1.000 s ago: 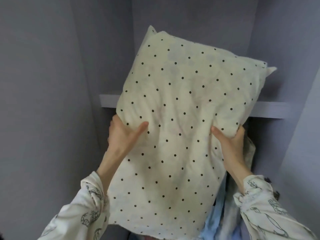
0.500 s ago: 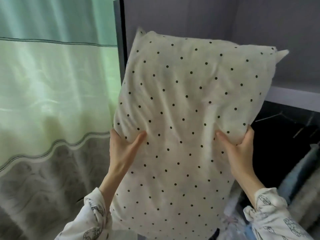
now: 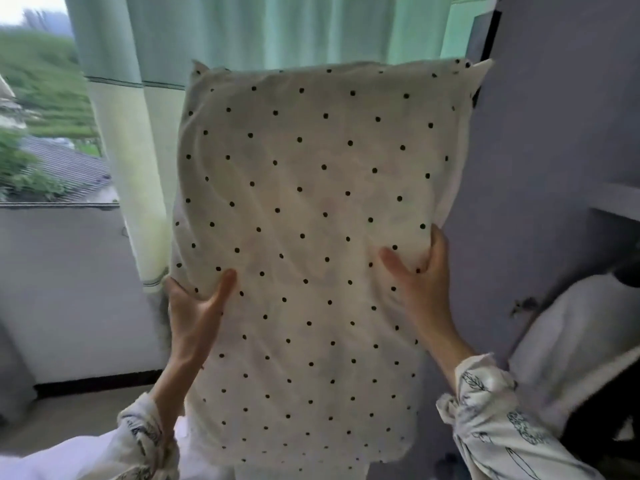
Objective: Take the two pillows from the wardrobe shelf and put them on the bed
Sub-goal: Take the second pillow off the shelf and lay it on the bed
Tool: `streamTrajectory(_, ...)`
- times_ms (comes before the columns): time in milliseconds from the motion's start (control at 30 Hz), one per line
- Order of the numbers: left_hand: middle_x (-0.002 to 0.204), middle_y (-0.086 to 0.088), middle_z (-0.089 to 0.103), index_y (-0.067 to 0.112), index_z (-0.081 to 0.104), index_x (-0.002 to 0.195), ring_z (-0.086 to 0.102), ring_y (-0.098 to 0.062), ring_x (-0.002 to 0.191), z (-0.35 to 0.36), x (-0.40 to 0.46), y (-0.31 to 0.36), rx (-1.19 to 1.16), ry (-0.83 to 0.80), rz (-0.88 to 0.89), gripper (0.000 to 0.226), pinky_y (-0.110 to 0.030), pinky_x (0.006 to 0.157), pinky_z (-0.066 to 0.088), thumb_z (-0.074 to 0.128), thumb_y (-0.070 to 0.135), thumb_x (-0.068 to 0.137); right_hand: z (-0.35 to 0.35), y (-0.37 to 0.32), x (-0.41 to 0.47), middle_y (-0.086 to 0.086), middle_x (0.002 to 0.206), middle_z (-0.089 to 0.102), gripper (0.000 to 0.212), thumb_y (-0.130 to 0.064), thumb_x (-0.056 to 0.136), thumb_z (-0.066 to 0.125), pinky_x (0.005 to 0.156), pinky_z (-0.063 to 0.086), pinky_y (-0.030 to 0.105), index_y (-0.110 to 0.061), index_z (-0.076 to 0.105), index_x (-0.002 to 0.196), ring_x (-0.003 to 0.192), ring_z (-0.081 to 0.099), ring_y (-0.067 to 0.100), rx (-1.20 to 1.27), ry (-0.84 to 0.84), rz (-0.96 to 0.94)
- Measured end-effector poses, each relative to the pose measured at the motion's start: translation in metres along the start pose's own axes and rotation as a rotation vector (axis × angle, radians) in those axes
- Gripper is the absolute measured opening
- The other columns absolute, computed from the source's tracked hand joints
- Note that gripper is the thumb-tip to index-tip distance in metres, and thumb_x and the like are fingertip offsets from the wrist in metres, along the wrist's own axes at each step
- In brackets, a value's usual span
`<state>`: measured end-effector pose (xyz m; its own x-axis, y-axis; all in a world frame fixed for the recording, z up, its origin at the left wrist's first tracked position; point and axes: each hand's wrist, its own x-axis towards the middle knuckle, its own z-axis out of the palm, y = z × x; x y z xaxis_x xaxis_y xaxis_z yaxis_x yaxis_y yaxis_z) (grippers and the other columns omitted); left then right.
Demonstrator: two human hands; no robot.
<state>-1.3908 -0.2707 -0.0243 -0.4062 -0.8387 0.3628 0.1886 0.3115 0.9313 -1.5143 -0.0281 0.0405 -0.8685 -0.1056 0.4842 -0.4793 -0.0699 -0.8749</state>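
While both hands grip it from either side, the cream pillow with black polka dots (image 3: pixel 311 237) hangs upright in the air, filling the middle of the view. The left hand (image 3: pixel 195 311) clasps its left edge, thumb pressed on the front; the right hand (image 3: pixel 420 285) pinches the right edge the same way. Far behind the pillow hangs a pale green curtain (image 3: pixel 145 133), with a window (image 3: pixel 45 116) at the far left. To the right stands the grey wardrobe (image 3: pixel 554 133), its shelf (image 3: pixel 620 202) just in view.
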Motion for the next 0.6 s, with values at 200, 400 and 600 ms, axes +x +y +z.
streamTrajectory(200,0.121,-0.005,0.052,0.012,0.038,0.124,0.053,-0.023,0.106,-0.048,0.079,-0.037,0.000,0.144,-0.107,0.097,-0.037,0.091,0.046,0.080,0.060,0.051,0.125,0.026,0.049,0.003,0.138,0.042,0.072,-0.021,0.079,0.072,0.102,0.043,0.038,-0.016,0.033,0.140,0.122,0.046,0.017,-0.002,-0.136,-0.047)
streamTrajectory(400,0.109,0.007,0.046,0.020,0.035,0.124,0.048,-0.012,0.095,-0.084,0.150,-0.071,0.066,0.277,-0.106,0.084,-0.021,0.073,0.040,0.076,0.051,0.058,0.238,0.062,0.095,-0.003,0.129,0.042,0.070,-0.026,0.079,0.071,0.080,0.039,0.007,-0.020,0.034,0.138,0.108,0.045,0.008,0.023,-0.285,-0.083)
streamTrajectory(600,0.122,0.009,0.043,0.021,0.031,0.132,0.043,-0.012,0.108,-0.118,0.210,-0.091,0.188,0.455,-0.077,0.093,-0.027,0.088,0.038,0.077,0.053,0.057,0.346,0.094,0.135,0.000,0.124,0.046,0.067,-0.026,0.077,0.072,0.094,0.048,0.046,-0.020,0.037,0.133,0.112,0.051,0.022,0.124,-0.461,-0.080)
